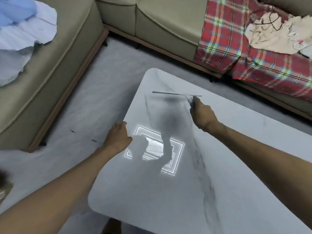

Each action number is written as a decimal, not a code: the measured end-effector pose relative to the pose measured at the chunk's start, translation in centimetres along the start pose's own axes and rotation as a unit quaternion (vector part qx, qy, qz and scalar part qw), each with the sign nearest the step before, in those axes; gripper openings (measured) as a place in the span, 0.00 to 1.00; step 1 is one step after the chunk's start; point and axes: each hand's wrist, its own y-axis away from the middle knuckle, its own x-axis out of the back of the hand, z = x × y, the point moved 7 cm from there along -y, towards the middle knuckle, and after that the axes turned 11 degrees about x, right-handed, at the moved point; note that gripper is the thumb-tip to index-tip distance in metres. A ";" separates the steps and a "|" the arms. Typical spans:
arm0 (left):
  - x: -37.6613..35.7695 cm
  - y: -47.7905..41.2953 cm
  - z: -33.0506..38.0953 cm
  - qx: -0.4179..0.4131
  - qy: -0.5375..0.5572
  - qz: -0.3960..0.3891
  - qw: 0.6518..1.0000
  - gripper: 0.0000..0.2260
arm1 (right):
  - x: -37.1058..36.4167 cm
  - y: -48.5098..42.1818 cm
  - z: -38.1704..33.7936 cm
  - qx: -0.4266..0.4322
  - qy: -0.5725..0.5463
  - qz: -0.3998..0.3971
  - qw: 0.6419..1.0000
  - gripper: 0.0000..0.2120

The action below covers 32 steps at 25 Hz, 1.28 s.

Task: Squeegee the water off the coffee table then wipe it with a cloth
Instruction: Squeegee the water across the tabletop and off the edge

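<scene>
Streaks if the blade tilts
Right hand (201,115) grips the slim grey squeegee (175,94) at the far end of the white marbled coffee table (236,166); left hand (117,137) rests at its left edge, grip unclear. Uneven pressure could lift 1 blade end.

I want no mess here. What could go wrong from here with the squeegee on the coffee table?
The squeegee, gripped by the right hand, lies near the coffee table's far corner; water pushed off may fall on the floor by the sofa.
The left hand rests on the table's edge and might slip if wet.
</scene>
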 end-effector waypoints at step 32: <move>-3.6 -7.5 2.1 -0.023 -0.107 -0.165 0.980 0.32 | -0.5 -9.6 2.3 -0.048 0.000 0.042 0.998 0.08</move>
